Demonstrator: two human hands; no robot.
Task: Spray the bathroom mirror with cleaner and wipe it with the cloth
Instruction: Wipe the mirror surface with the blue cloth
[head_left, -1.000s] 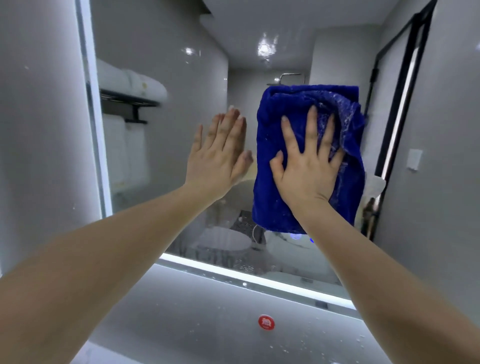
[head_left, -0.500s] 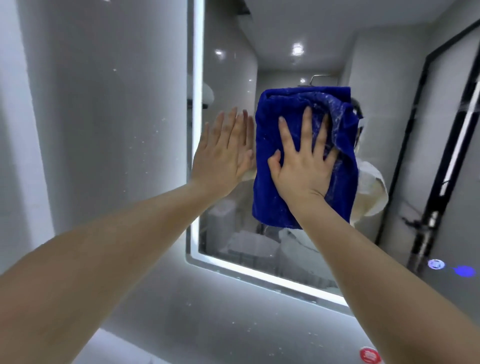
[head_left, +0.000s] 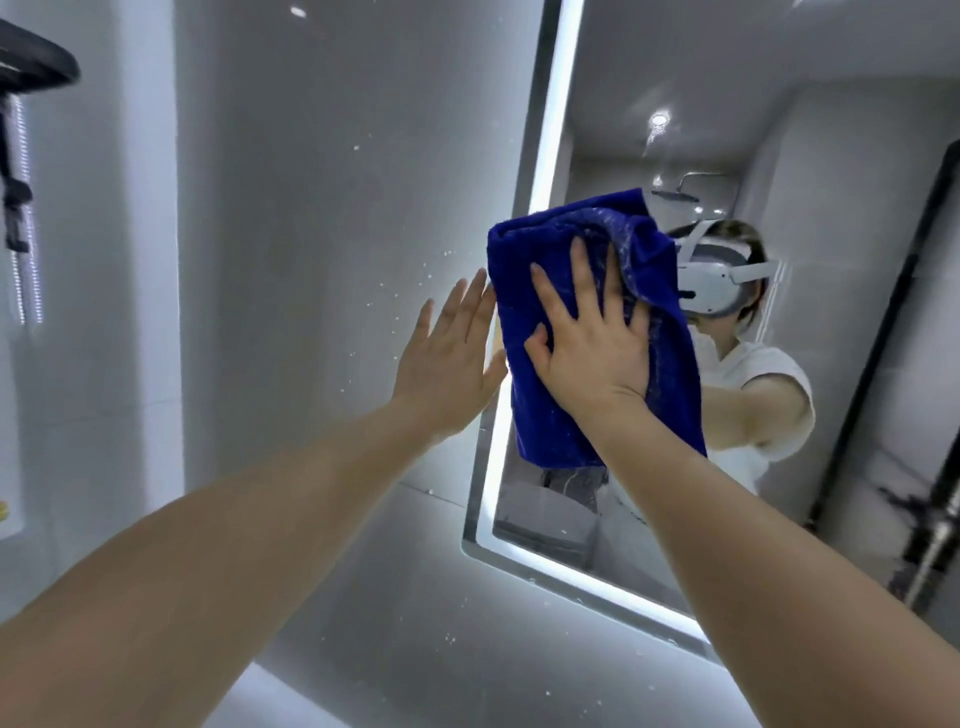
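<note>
Two bare forearms reach up from the lower edge of the view toward the wall. The left grip (head_left: 447, 358) is released, fingers straight and close together, with the palm turned to the grey wall (head_left: 311, 208) right at the mirror's lit left edge. I cannot tell whether the palm touches the surface. Just beside it, the right grip (head_left: 592, 358) is also released, its fingers spread flat and pressing the blue cloth (head_left: 550, 431) against the mirror (head_left: 649, 78). The cloth is folded and hangs down past the wrist. It lies on the glass near the mirror's left edge, its upper part flecked with white droplets. White specks dot the wall left of the mirror and below it. A glowing strip runs round the mirror's border. In the glass, a reflected person in a white top wears a white headset (head_left: 711, 280), one arm stretched toward the cloth. A black shower fitting (head_left: 31, 67) hangs at the far upper left
</note>
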